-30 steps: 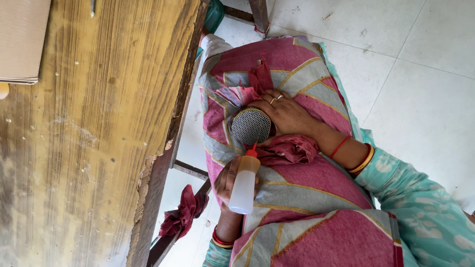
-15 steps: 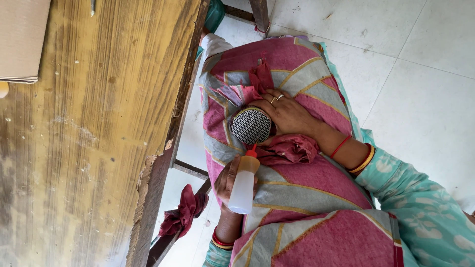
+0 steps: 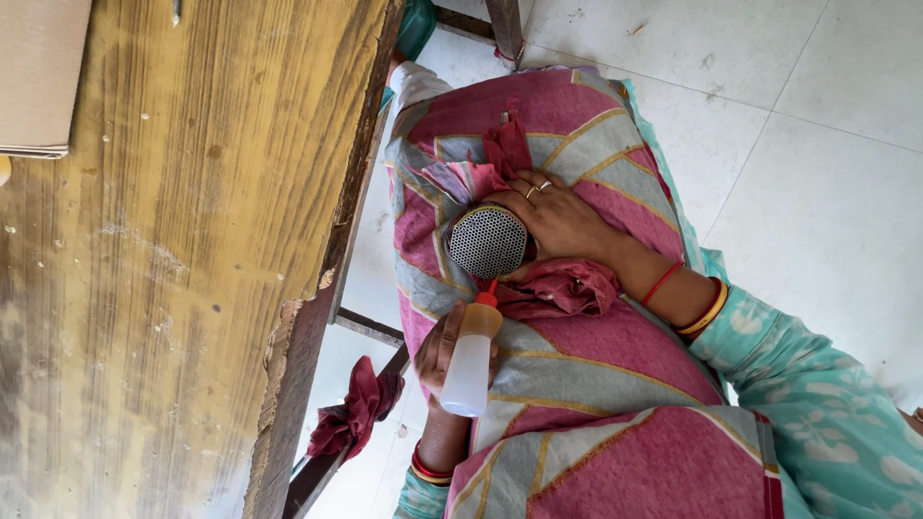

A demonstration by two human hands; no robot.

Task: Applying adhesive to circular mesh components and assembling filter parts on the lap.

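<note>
I am gripping the squeeze bottle (image 3: pixel 468 360) in my left hand (image 3: pixel 440 348), nozzle pointing at the mesh disc (image 3: pixel 487 241) my right hand (image 3: pixel 562 221) is clasping.

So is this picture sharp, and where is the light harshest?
Head view: even daylight, sharp on the round perforated metal piece and the translucent squeeze bottle with orange cap; the white tiled floor is brightest, nearly washed out; soft shadow under the worn wooden table; the frame is tilted.
</note>
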